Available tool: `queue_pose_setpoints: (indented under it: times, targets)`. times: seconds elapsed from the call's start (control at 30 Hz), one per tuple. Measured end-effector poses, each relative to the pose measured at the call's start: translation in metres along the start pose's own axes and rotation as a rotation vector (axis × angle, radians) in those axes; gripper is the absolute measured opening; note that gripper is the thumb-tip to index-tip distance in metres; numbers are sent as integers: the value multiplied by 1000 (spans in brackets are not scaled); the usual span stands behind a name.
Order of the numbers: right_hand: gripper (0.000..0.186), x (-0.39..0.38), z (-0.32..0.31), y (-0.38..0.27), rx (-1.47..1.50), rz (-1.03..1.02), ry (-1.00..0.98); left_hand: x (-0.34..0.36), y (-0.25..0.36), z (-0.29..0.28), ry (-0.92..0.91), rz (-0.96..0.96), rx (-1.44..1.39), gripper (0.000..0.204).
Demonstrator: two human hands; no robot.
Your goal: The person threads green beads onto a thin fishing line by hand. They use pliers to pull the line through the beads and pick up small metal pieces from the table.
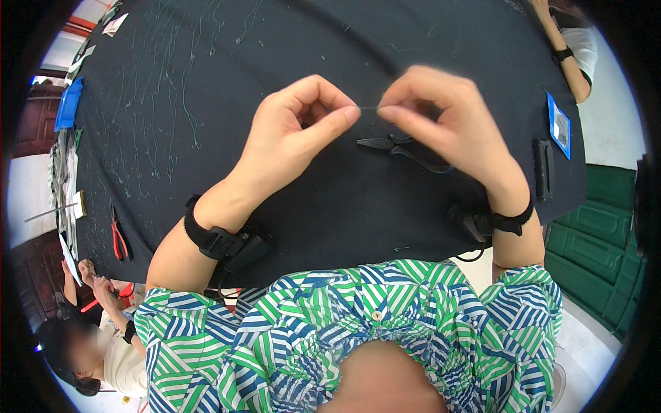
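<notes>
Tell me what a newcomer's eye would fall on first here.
Probably the green, blue and white patterned shirt across the lower part of the picture, bold against the black cloth. Next would come the left hand and right hand at upper centre, with a thin strand between their fingertips. The red-handled pliers at the cloth's lower left also stand out.

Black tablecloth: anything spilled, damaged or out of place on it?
Nothing looks spilled or damaged. A short thread scrap lies alone by the near edge of the black tablecloth, apart from the long green threads on the left, so it looks stray. The cloth also ripples at upper middle rather than lying flat.
</notes>
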State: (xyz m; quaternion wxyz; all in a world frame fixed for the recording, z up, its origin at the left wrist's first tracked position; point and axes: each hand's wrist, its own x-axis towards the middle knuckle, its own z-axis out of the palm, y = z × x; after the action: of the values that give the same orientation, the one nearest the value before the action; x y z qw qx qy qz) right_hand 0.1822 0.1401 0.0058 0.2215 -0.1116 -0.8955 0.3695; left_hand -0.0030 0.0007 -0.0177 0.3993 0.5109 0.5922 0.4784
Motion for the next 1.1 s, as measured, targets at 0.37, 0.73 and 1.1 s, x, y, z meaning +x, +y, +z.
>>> queue_pose_setpoints:
  times: [0.37, 0.73, 1.1]
  targets:
    - [3, -2, -55, -20, 97, -13, 256, 4, 12, -8, 92, -4, -151, 15]
    - [9, 3, -55, -46, 312, -14, 282, 5, 15, -4, 23, -76, -261, 16]
    - [13, 8, -58, -56, 410, -211, 274, 5, 14, 1, -29, -106, -254, 18]
